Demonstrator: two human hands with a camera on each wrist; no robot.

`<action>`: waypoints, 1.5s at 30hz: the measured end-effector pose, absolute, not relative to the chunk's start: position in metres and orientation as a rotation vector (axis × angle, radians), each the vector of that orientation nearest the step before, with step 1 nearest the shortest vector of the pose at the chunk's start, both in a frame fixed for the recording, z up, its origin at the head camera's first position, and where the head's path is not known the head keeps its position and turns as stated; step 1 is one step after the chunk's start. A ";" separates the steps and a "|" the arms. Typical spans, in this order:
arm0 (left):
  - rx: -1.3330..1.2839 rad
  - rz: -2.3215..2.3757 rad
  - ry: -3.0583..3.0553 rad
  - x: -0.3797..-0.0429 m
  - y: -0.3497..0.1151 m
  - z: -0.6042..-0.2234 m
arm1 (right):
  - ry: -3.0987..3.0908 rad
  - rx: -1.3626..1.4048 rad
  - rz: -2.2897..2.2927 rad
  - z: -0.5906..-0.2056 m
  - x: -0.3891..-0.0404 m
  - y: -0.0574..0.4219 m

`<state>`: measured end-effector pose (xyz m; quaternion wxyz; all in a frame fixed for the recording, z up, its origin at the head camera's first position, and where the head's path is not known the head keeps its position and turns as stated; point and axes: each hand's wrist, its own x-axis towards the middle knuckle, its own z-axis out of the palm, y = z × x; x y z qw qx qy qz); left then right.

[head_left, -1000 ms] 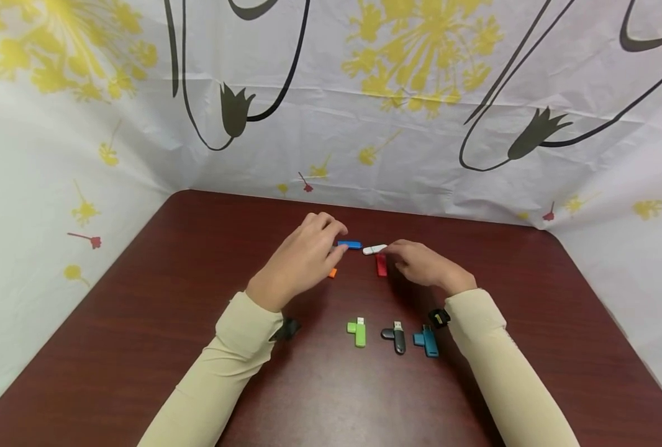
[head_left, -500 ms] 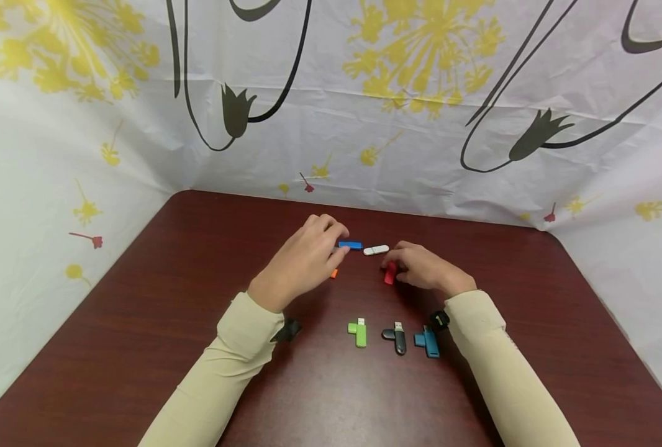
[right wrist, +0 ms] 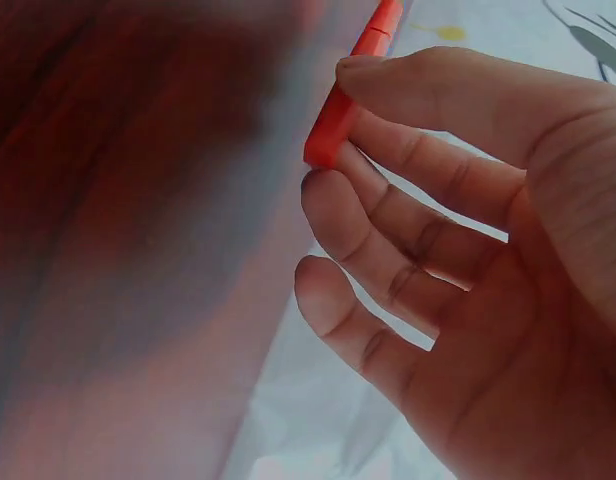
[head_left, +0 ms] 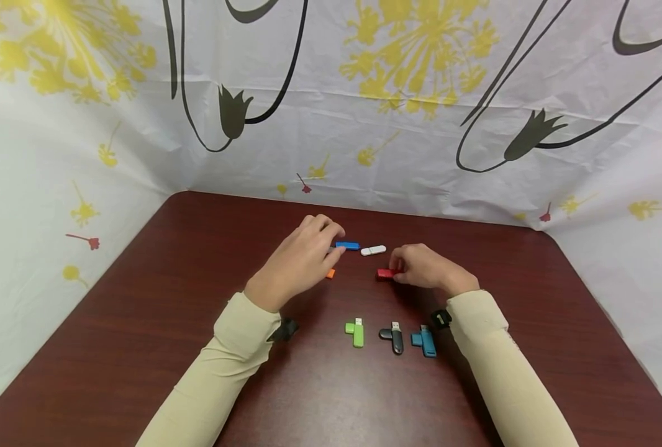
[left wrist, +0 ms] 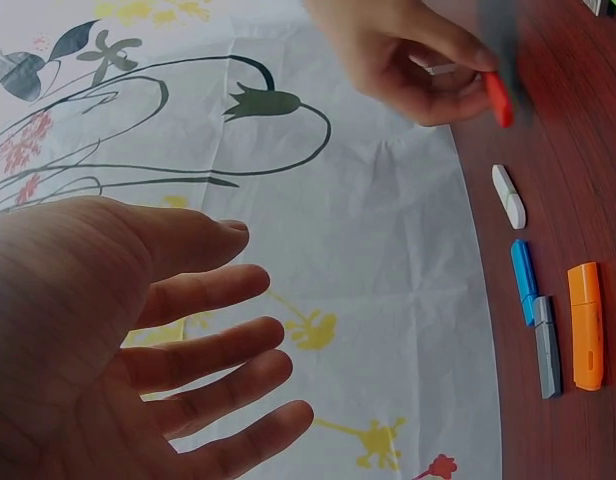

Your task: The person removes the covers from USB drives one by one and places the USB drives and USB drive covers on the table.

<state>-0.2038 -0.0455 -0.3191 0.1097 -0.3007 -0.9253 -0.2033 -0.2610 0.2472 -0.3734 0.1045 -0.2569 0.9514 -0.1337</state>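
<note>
Between thumb and fingers my right hand (head_left: pixel 423 267) pinches a red USB stick (head_left: pixel 385 273); in the right wrist view the capped red stick (right wrist: pixel 338 120) lies under the thumb tip. My left hand (head_left: pixel 300 261) hovers over the table with relaxed, spread fingers and holds nothing. Near its fingertips lie a blue USB stick (head_left: pixel 348 246) and, partly hidden by the hand, an orange one (head_left: pixel 330 273). The left wrist view shows the orange stick (left wrist: pixel 586 325) whole, with a grey stick (left wrist: pixel 547 350) beside the blue one. A white USB stick (head_left: pixel 373 250) lies between the hands.
Closer to me, a green USB stick (head_left: pixel 357 333), a black one (head_left: pixel 396 338) and a teal one (head_left: pixel 425 341) form a row, each with its cap off and laid alongside. A patterned white cloth (head_left: pixel 308 149) hangs behind the dark red table (head_left: pixel 197 248).
My right hand has picked up the red stick and turned it from pointing toward me to lying sideways, pointing left. The left hand has stayed almost still.
</note>
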 end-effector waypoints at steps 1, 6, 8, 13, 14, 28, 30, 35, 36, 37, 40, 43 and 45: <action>-0.884 -0.599 -2.718 -0.204 -0.046 -0.319 | 2.814 -0.761 -0.409 -0.371 -0.260 0.247; -0.880 -0.611 -2.723 -0.204 -0.045 -0.319 | 2.900 -0.751 -0.473 -0.353 -0.249 0.243; -0.873 -0.618 -2.734 -0.204 -0.044 -0.320 | 2.944 -0.748 -0.499 -0.346 -0.244 0.240; -0.875 -0.617 -2.752 -0.202 -0.043 -0.319 | 3.041 -0.813 -0.568 -0.328 -0.227 0.227; -0.878 -0.615 -2.753 -0.202 -0.042 -0.319 | 3.055 -0.830 -0.582 -0.324 -0.223 0.224; -0.960 -0.525 -2.648 -0.199 -0.042 -0.314 | 3.270 -1.085 -0.557 -0.300 -0.184 0.195; -0.976 -0.511 -2.625 -0.198 -0.042 -0.314 | 3.292 -1.099 -0.561 -0.300 -0.182 0.194; -1.013 -0.516 -2.550 -0.196 -0.040 -0.313 | 3.328 -1.120 -0.576 -0.302 -0.182 0.194; -1.022 -0.521 -2.530 -0.196 -0.039 -0.313 | 3.335 -1.125 -0.582 -0.302 -0.182 0.195; -1.031 -0.529 -2.508 -0.196 -0.039 -0.313 | 3.341 -1.129 -0.592 -0.303 -0.182 0.194; -1.052 -0.544 -2.444 -0.196 -0.038 -0.313 | 3.362 -1.143 -0.617 -0.304 -0.182 0.194; -1.062 -0.538 -2.400 -0.196 -0.038 -0.313 | 3.386 -1.154 -0.631 -0.304 -0.182 0.193; -1.063 -0.536 -2.380 -0.196 -0.038 -0.313 | 3.401 -1.164 -0.637 -0.304 -0.182 0.191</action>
